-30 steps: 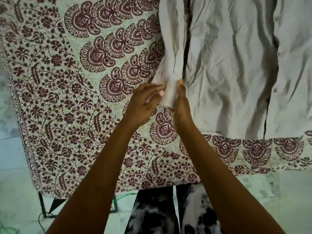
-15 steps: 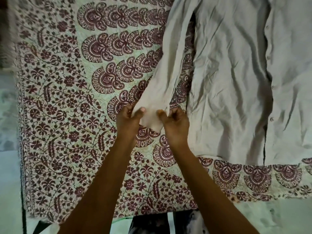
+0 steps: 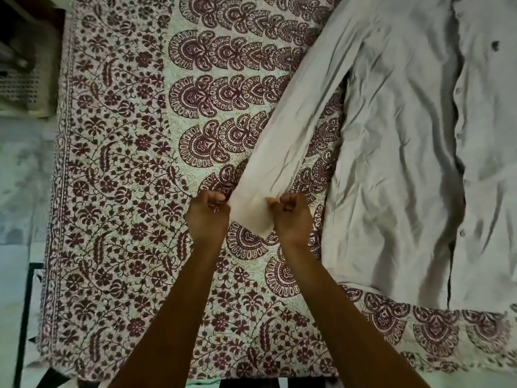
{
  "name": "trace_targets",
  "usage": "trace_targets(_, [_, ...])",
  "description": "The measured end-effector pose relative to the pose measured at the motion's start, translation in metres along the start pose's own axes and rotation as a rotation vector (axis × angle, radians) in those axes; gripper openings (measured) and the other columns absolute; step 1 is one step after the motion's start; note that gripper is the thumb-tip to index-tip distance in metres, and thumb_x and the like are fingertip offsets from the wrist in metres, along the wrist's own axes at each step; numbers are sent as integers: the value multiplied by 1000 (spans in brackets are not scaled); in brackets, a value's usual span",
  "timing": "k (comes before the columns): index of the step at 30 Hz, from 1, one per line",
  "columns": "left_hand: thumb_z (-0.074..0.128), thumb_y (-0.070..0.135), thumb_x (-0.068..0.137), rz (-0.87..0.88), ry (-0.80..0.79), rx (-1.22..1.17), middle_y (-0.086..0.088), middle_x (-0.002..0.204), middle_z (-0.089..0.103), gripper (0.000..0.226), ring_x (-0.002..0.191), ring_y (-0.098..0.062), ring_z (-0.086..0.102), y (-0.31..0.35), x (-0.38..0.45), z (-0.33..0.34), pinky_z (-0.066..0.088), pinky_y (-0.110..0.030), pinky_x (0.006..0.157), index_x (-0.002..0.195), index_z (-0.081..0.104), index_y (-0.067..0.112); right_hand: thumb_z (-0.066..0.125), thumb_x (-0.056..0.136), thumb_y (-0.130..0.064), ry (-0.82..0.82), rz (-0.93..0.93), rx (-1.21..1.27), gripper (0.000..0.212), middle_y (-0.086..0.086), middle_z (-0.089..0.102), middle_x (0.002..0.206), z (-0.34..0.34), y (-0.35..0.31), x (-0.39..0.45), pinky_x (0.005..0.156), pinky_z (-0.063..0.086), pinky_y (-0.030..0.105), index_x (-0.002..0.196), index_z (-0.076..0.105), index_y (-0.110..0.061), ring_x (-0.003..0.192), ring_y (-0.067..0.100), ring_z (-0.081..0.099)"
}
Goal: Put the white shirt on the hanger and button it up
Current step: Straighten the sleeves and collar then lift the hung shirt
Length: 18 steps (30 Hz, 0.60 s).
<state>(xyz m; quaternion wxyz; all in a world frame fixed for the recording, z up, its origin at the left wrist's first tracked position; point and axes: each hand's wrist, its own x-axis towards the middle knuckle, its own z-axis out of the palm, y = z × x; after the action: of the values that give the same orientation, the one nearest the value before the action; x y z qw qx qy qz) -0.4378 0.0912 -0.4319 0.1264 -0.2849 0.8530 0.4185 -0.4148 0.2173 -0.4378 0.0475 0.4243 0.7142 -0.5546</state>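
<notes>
The white shirt (image 3: 397,152) lies flat and creased on the right side of the patterned bedspread, front up, with a row of buttons down its placket (image 3: 458,135). Its sleeve (image 3: 282,152) runs diagonally down and to the left. My left hand (image 3: 208,217) pinches the left edge of the sleeve's cuff. My right hand (image 3: 291,217) pinches the cuff's right edge. The cuff (image 3: 251,214) is stretched flat between them. No hanger is in view.
A maroon floral bedspread (image 3: 134,191) covers the bed, whose left edge and near edge drop to a pale floor (image 3: 19,191). A pale perforated basket (image 3: 19,91) sits at the upper left beside the bed.
Both hands have pulled the cuff down and leftward, swinging the sleeve from beside the shirt body out to a diagonal. The hands have moved apart, spreading the cuff.
</notes>
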Motion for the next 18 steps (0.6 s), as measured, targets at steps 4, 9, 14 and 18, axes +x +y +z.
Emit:
trace_targets(4, [66, 8, 77, 145, 51, 86, -6, 108, 62, 17, 101, -21, 52, 7, -6, 7, 31, -22, 73, 94, 63, 12, 63, 85, -23, 24, -105, -116, 27, 7, 66, 104, -18, 7, 5, 87, 50, 34, 106, 60, -5, 93, 21, 62])
trace_targets(9, [66, 5, 76, 349, -12, 80, -11, 118, 57, 34, 111, -27, 51, 35, -24, 28, 37, -23, 83, 110, 61, 10, 60, 88, -18, 6, -217, -177, 42, 6, 56, 129, -61, 1, 18, 101, 43, 38, 127, 48, -12, 118, 23, 53])
trace_targets(14, [65, 7, 78, 446, -80, 125, -10, 123, 56, 40, 115, -30, 52, 80, -54, 62, 40, -31, 91, 116, 57, 11, 60, 89, -18, 41, -269, -127, 44, 11, 54, 131, -115, -17, 46, 105, 39, 40, 130, 47, -7, 122, 25, 50])
trace_targets(18, [46, 40, 73, 464, -96, 162, -10, 125, 58, 57, 116, -30, 52, 114, -75, 99, 39, -33, 96, 121, 55, 9, 58, 90, -21, 40, -303, -140, 44, 8, 53, 134, -166, -24, 83, 105, 39, 42, 131, 47, -11, 124, 23, 49])
